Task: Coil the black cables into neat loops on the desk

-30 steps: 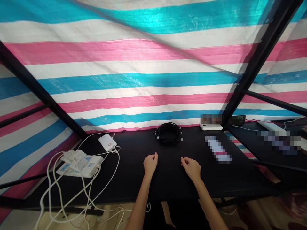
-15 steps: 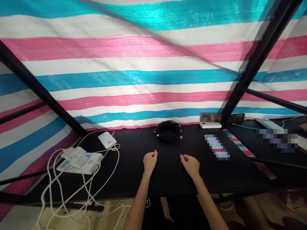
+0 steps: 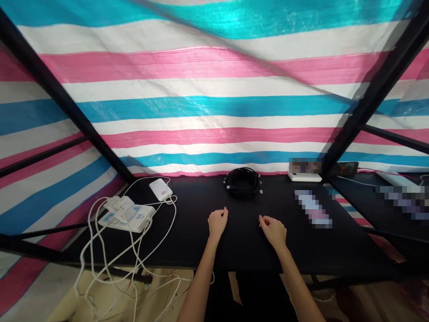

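Note:
My left hand (image 3: 217, 222) is a loose fist over the black table (image 3: 187, 241), thumb on top, with nothing showing in it. Across a gap to the right, my right hand (image 3: 273, 230) is curled closed in the same way and holds nothing I can see. Beyond both hands lies a coil of black cable (image 3: 243, 183) with small white tags on its ends; neither hand touches it. To the right of my right hand is a flat, phone-like thing (image 3: 313, 209), blurred out by pixels.
White power strips (image 3: 144, 218) with plugs and tangled white cords sit at the left, near a white power bank (image 3: 161, 189). A white device (image 3: 304, 177) stands at the back right. Black frame bars (image 3: 372, 94) flank the table, and a striped tarp (image 3: 214, 105) hangs behind.
The whole view has shifted, so things appear farther right. Both fists keep their closed shape and their place before the cable coil.

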`<state>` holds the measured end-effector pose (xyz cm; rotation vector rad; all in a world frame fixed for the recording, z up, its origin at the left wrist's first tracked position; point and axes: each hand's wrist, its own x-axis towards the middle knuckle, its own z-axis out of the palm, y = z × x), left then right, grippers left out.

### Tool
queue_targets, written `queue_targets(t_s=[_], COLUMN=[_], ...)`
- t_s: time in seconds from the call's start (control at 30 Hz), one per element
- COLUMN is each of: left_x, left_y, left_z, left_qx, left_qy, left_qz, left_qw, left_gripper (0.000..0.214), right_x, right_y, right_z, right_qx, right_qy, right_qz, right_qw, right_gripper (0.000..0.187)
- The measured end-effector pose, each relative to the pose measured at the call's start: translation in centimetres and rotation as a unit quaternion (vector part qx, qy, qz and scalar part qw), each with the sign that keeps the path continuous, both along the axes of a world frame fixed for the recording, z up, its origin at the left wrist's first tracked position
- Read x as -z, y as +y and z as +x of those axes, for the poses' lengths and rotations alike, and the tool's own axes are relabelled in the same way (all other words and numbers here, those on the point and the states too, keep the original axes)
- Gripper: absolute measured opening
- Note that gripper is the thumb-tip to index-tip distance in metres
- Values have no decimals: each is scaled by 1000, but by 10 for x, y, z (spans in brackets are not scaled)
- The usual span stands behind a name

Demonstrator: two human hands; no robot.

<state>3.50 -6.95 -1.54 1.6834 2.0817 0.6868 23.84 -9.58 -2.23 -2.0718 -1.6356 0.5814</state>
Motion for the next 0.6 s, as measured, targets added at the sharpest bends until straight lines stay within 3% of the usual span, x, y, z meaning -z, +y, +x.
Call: queue_targets(t_s=[0.6], left_x=[-1], left_y=[-2], left_z=[2], left_qx=[13], left_qy=[17], left_qz=[-6], left_qw=[1000], left_gripper=[46], right_x=[-2], right_y=[0], right_z=[0], right_qx=[-2], right_qy=[-1], right_qz=[9], right_qw=[1000], right_gripper=[40])
